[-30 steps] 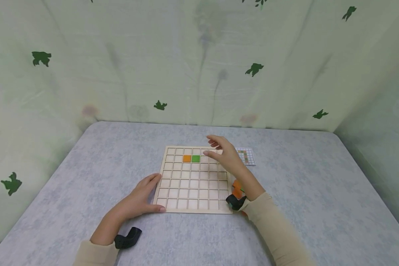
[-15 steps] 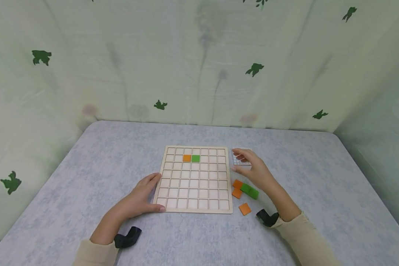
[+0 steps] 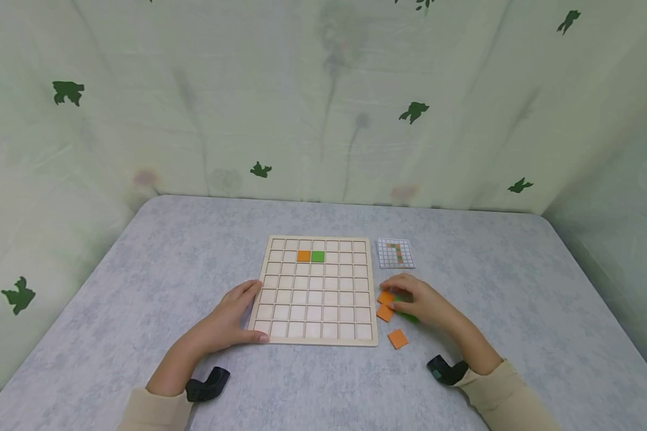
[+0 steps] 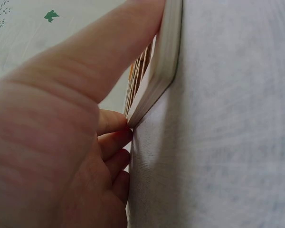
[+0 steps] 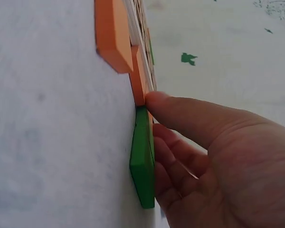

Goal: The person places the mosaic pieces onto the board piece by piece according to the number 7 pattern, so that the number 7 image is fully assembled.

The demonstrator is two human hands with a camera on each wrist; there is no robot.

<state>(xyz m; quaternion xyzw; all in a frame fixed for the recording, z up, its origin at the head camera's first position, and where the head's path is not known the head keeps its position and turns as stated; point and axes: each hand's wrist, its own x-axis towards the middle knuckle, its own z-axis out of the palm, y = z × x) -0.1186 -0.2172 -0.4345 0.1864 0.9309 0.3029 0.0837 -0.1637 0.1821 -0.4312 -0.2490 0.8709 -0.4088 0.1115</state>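
A square wooden grid board point(image 3: 323, 297) lies on the table, with an orange tile point(image 3: 304, 256) and a green tile point(image 3: 317, 257) side by side in its second row from the back. At its front left corner my left hand point(image 3: 223, 320) rests, thumb along the front rim and fingertips against the left side. My right hand point(image 3: 423, 302) is low over the loose tiles right of the board. Its thumb tip is at the back loose orange tile point(image 3: 386, 297), the forefinger just beyond it. Loose green tiles point(image 5: 143, 161) lie under this hand, partly hidden in the head view.
A small printed grid card point(image 3: 396, 254) with a coloured pattern lies behind the right hand. Two more orange tiles are loose nearby: one against the back one point(image 3: 385, 313), one nearer the front point(image 3: 398, 339). A patterned curtain point(image 3: 323, 102) hangs behind the table.
My right hand has moved from above the board to the right, passed over the card and come down to the loose tiles. The left hand has stayed at the board's corner.
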